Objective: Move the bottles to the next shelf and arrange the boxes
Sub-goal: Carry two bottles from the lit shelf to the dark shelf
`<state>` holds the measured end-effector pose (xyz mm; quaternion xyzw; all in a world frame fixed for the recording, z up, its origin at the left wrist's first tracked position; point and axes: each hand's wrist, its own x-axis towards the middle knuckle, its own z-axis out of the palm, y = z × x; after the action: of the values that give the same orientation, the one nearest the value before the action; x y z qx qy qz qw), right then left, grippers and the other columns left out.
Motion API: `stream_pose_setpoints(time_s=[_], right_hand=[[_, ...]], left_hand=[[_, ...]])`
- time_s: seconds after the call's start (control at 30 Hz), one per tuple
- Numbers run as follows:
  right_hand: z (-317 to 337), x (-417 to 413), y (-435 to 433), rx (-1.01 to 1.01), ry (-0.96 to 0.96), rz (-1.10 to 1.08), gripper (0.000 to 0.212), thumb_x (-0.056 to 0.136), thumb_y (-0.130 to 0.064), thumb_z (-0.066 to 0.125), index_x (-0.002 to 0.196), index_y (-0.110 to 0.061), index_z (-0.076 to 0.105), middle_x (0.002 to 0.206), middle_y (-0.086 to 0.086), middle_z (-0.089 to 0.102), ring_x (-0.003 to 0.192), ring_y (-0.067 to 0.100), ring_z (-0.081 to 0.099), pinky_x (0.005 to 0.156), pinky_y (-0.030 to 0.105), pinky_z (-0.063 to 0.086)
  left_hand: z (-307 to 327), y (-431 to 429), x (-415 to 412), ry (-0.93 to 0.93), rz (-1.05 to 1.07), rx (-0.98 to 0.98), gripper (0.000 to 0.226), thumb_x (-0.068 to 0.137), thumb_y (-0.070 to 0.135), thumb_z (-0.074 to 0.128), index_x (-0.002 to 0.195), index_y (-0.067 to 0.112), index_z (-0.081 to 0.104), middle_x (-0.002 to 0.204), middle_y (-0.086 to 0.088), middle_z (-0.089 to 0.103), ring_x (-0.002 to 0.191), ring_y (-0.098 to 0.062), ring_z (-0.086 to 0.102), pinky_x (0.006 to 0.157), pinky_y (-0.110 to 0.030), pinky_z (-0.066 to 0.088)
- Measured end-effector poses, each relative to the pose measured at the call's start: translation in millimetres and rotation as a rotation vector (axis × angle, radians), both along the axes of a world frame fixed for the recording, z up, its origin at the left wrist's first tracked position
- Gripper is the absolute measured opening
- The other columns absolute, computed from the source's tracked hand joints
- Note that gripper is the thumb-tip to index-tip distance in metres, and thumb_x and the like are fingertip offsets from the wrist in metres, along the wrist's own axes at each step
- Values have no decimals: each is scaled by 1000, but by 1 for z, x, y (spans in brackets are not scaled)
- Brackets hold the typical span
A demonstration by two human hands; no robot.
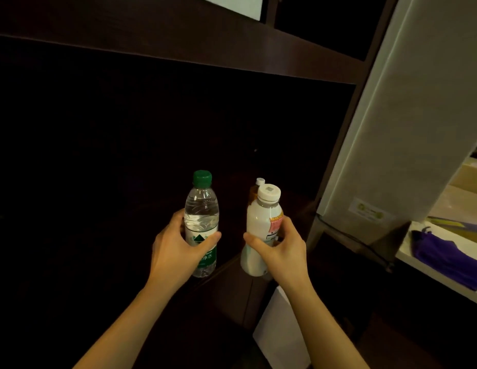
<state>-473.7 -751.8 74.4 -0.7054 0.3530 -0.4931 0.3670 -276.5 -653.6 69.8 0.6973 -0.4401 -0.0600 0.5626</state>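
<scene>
Left hand (pixel 178 251): fingers and thumb wrapped round the label of the water bottle (pixel 202 209), which has a green cap and is held upright before a dark shelf bay.
Right hand (pixel 282 249): clamped on the waist of the white bottle (pixel 261 219), upright, just right of the water bottle and not touching it.
Amber bottle (pixel 254 191): white cap, right of and beyond the water bottle, mostly hidden.
Handling note: probably a carry. Keep both bottles upright and apart, and set them down one at a time, base flat, back from the edge.
Shelf board (pixel 178 41): above the water bottle; mind the caps against it.
Pale panel (pixel 405 129), cable (pixel 351 235), purple cloth (pixel 445 259): far right of the water bottle.
White flat item (pixel 282 328): below and right of the water bottle; box or card, cannot tell.
Destination shelf: too dark to judge.
</scene>
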Motion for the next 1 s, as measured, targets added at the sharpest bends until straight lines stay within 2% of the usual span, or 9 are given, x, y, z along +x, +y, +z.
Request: stream_pose_setpoints(time_s=[0.17, 0.3, 0.47, 0.63, 0.7, 0.87, 1.0], right_hand=[[-13, 23, -50, 13, 11, 99, 60, 69, -44, 88, 121, -32, 61, 110, -31, 67, 101, -10, 64, 80, 10, 52], [-21, 41, -89, 34, 37, 186, 62, 68, -43, 89, 122, -30, 61, 110, -19, 71, 102, -7, 65, 83, 18, 55], [-35, 66, -134, 60, 34, 311, 63, 67, -39, 90, 123, -31, 62, 107, -24, 70, 101, -9, 64, 81, 15, 55], [-53, 92, -165, 78, 90, 428, 73, 67, -45, 89, 132, -28, 58, 114, -21, 68, 107, -10, 62, 90, 27, 57], [-60, 101, -174, 96, 103, 471, 72, 67, -47, 88, 130, -30, 57, 114, -22, 68, 106, -11, 61, 89, 26, 57], [-77, 121, -189, 124, 138, 531, 73, 65, -48, 88, 129, -36, 54, 107, -32, 62, 99, -27, 54, 76, 8, 49], [-90, 131, -198, 137, 163, 548, 73, 65, -47, 88, 129, -33, 55, 107, -31, 60, 98, -27, 53, 82, 15, 50]], left_hand=[[-13, -31, 8, 45, 94, 10, 75, 57, 68, 77, 123, 50, 47, 106, 27, 62, 101, 5, 59, 78, -25, 53], [-20, -54, 11, 55, 201, 32, 73, 59, 62, 80, 123, 51, 45, 103, 31, 57, 101, 3, 56, 77, -22, 48], [-32, -76, 15, 65, 311, 35, 72, 60, 59, 80, 124, 47, 47, 104, 26, 62, 98, 7, 58, 76, -17, 47], [-47, -89, 19, 55, 434, 69, 74, 62, 58, 81, 126, 38, 50, 97, 28, 61, 90, 12, 58, 74, -12, 46], [-53, -93, 19, 63, 473, 78, 72, 62, 58, 81, 125, 39, 50, 95, 29, 63, 89, 17, 59, 72, -8, 44], [-67, -100, 22, 64, 538, 125, 72, 64, 56, 82, 126, 37, 52, 98, 27, 64, 93, 23, 55, 73, -6, 44], [-76, -102, 24, 72, 575, 149, 70, 65, 54, 82, 125, 35, 52, 99, 27, 64, 95, 22, 56, 70, -2, 43]])
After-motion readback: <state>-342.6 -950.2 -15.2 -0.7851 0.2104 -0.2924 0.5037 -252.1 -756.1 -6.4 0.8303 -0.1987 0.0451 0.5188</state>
